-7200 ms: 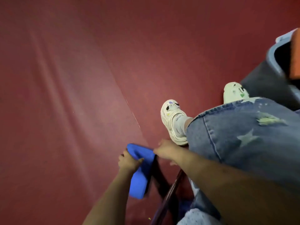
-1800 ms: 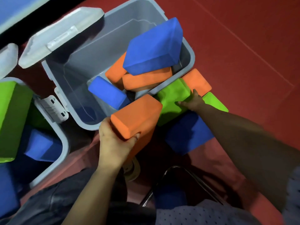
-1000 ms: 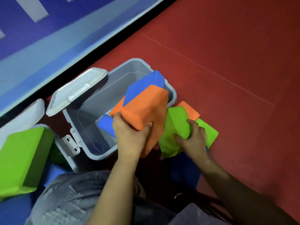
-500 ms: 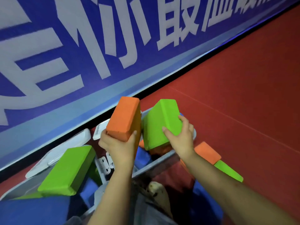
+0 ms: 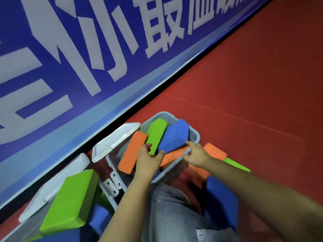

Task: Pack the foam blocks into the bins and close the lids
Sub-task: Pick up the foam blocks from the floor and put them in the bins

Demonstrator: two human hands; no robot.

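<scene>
Foam blocks: orange (image 5: 132, 152), green (image 5: 156, 135) and blue (image 5: 174, 136), upright in our grey bin (image 5: 194, 132); more lie on the floor. Left hand (image 5: 148, 160) rests on them, fingers loose; right hand (image 5: 196, 155) open at the rim. We judge them light, squashy; grip across broad faces.

Both hands, left (image 5: 148, 160) and right (image 5: 196, 155), reach over the grey bin (image 5: 195, 135) crammed with foam blocks (image 5: 174, 135).
</scene>
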